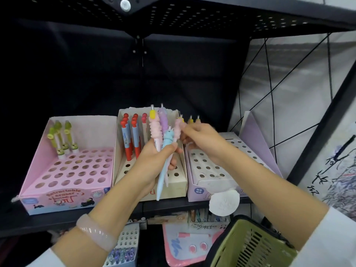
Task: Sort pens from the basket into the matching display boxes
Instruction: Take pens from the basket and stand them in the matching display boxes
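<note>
Several pens (163,135) sit bunched in the left hand (154,160), clamped above the middle box (179,182), so the right hand (200,139), pinching one pink pen (178,128), could tug others loose.

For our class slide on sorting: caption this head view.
Left hand holds a bunch of pens; right hand pinches one above the boxes.

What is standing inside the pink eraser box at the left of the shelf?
In the pink eraser box, a few green-topped erasers stand upright in the back left holes. The other visible holes look empty. What lies below the hole panel is covered.
</note>
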The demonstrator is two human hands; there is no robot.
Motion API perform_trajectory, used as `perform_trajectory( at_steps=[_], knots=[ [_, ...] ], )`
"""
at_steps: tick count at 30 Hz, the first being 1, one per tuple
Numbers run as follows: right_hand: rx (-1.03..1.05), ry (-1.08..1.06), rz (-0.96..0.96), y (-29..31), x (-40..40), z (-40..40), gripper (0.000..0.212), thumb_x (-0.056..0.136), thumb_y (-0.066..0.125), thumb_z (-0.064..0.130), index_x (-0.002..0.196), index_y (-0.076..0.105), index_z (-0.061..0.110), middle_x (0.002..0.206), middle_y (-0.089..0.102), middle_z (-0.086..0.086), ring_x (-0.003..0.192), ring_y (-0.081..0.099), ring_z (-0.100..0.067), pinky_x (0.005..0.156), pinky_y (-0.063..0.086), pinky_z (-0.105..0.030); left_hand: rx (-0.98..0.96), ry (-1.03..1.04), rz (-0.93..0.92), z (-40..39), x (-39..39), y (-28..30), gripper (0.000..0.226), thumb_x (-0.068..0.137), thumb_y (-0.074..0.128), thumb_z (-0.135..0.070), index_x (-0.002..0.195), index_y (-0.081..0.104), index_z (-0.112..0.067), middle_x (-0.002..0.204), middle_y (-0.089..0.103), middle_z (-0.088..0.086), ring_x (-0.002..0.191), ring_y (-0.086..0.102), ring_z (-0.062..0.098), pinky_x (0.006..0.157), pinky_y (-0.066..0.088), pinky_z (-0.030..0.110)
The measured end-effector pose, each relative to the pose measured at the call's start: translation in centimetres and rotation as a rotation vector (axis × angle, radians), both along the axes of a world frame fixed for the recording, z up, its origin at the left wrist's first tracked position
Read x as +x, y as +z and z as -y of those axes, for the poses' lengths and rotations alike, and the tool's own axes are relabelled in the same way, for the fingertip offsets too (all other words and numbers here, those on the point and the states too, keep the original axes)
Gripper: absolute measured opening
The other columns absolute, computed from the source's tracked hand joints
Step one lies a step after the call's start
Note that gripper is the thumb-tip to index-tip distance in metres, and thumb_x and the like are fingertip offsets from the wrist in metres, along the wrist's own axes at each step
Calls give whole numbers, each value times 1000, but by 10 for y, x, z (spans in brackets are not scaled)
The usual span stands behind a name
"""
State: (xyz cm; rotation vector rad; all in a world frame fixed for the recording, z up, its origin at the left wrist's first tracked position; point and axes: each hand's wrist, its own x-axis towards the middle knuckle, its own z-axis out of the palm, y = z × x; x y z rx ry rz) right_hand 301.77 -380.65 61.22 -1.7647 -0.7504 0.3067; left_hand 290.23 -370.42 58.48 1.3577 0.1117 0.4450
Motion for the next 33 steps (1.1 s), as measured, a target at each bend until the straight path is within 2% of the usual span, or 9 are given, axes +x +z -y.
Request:
perform_trajectory(
  at_steps=[2,4,6,8,10,12,15,25,33],
  knots=[
    [13,97,-67,0,-6,2,29,95,50,31,84,65,9,80,59,-4,72,55,-9,67,49,-22,-10,-21,-7,5,2,0,12,93,50,-10,100,58,-15,63,66,-2,47,53,8,45,46,19],
    [107,57,-80,4,-3,4,27,97,47,28,87,62,8,82,62,-5,71,59,-10,68,51,-24,-14,-33,-19,8,2,-1,11,93,51,-11,103,56,-13,64,67,-1,47,55,9,45,47,20],
    [269,-79,-149,12,7,8,26,99,42,29,88,57,12,83,65,-5,71,66,-13,65,55,-24,-19,-27,-39,8,2,-2,10,93,51,-12,104,54,-13,63,66,-1,45,54,11,42,45,20],
    [364,-270,-86,21,24,15,24,101,38,29,90,52,13,85,66,-6,74,68,-18,62,56,-23,-14,-7,-56,7,3,-2,7,94,52,-14,100,53,-12,60,62,-1,41,48,10,39,40,19],
    [280,-433,154,25,43,25,21,101,37,28,98,49,11,87,64,-4,73,66,-17,60,55,-20,-10,27,-73,5,4,-3,4,93,53,-16,94,51,-12,58,55,0,40,43,8,36,36,18],
    [96,-489,369,23,59,30,24,101,37,28,108,47,7,90,64,-7,74,66,-21,68,57,-32,-4,41,-78,3,5,-4,7,92,55,-17,90,50,-13,56,49,-3,40,40,8,36,34,18],
    [-153,-465,493,10,68,28,30,100,36,31,109,44,4,93,65,-17,78,65,-32,74,54,-49,-1,42,-71,1,6,-6,7,92,55,-17,91,50,-14,54,48,-6,41,38,8,36,33,18],
    [-219,-418,456,-1,73,24,26,99,40,28,106,44,3,94,64,-20,80,65,-35,76,54,-50,30,42,-62,0,6,-9,10,92,55,-15,84,48,-12,59,47,-1,41,40,9,36,34,19],
    [-393,-363,463,-4,68,20,28,100,37,26,109,42,-1,95,64,-24,83,63,-37,78,52,-48,34,0,-65,3,2,-8,11,91,57,-16,85,49,-11,60,47,1,42,42,8,38,36,18]
  ],
)
